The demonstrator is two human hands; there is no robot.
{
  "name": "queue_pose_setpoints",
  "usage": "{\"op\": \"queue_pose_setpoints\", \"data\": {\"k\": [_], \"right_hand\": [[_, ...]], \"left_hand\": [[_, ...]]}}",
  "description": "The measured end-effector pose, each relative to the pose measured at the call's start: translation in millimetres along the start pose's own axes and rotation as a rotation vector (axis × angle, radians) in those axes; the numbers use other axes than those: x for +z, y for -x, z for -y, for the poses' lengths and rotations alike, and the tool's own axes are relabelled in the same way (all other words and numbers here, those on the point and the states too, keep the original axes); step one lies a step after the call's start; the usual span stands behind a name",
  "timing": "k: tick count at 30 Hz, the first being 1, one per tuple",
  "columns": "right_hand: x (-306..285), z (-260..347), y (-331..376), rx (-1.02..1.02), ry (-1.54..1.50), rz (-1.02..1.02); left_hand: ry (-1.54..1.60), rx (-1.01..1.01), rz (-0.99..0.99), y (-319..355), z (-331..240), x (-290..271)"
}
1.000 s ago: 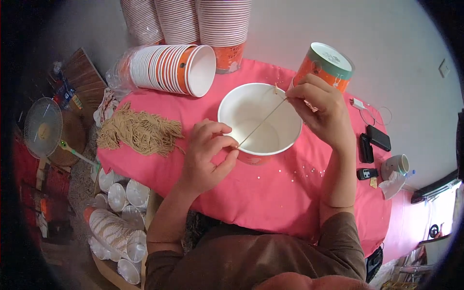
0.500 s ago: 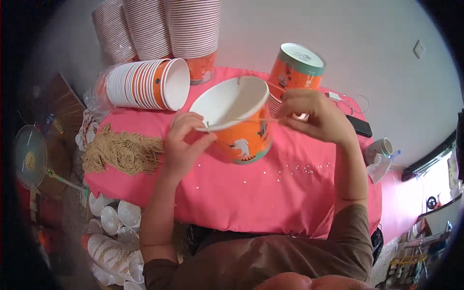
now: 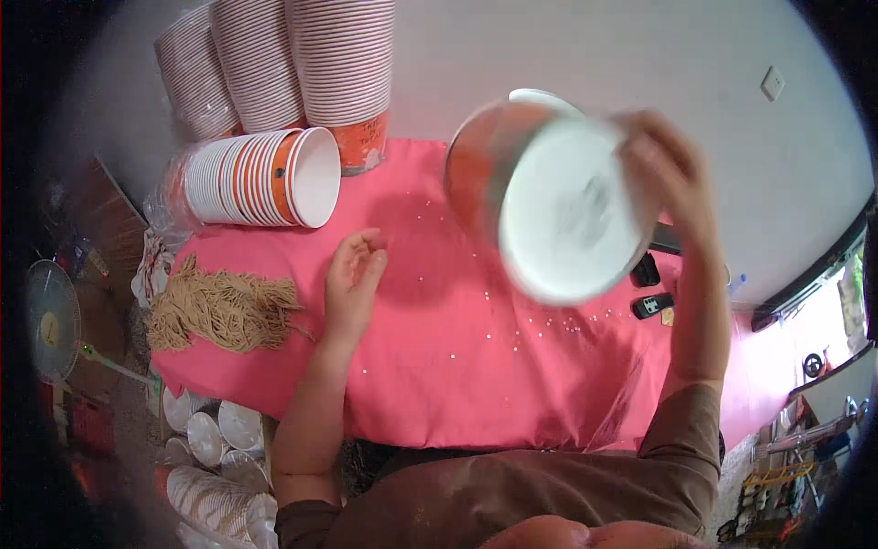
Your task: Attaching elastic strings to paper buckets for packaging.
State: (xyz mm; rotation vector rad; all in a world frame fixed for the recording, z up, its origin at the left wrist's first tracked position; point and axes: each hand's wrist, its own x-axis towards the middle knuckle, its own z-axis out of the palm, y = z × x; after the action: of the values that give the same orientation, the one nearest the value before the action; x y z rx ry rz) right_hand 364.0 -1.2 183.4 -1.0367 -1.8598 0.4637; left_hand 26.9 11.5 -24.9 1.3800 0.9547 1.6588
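In my right hand [image 3: 672, 174], gripped at the edge of its base, is an orange paper bucket [image 3: 572, 215], tipped so that its white underside faces me. The bucket and hand are smeared by motion. Another bucket [image 3: 546, 97] stands upside down behind it, mostly hidden, with only a sliver of its white base showing. My left hand [image 3: 355, 270] hangs empty over the pink cloth [image 3: 430, 393], its fingers loosely bent and the thumb apart. A heap of tan cords [image 3: 224, 306] lies on the cloth to the left of that hand.
A wrapped stack of buckets [image 3: 251, 178] lies sideways at the back left; tall bucket stacks [image 3: 343, 82] rise behind it. Small white dots [image 3: 549, 322] are scattered over the cloth. Black devices [image 3: 651, 305] sit at the right. A fan [image 3: 53, 320] and wrapped buckets [image 3: 219, 439] are off the table's left side.
The bucket has gone from upright between both hands to upside down in my right hand, moving right and back. My left hand has let go of it. The view has shifted slightly.
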Motion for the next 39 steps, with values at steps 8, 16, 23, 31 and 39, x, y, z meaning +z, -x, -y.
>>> {"op": "queue_pose_setpoints", "data": {"k": [8,16,23,31,39], "right_hand": [[-84.8,-77.1,-113.9,-0.123,0.076,-0.162],[-39.3,-132.7,-143.4,0.529,0.038,-0.053],[-24.1,-166.8,-132.0,0.627,-0.020,0.032],[-10.8,-169.1,-124.8,0.675,0.115,0.016],[-16.1,-183.4,-132.3,-0.242,0.727,-0.380]], "left_hand": [[-0.131,-0.035,0.112,9.2,14.6,4.9],[-0.392,0.053,0.141,9.2,16.5,1.5],[-0.432,0.091,0.185,9.3,15.7,-1.7],[-0.490,0.110,0.203,7.6,4.9,-0.8],[-0.499,0.149,0.201,0.1,5.4,0.3]]}}
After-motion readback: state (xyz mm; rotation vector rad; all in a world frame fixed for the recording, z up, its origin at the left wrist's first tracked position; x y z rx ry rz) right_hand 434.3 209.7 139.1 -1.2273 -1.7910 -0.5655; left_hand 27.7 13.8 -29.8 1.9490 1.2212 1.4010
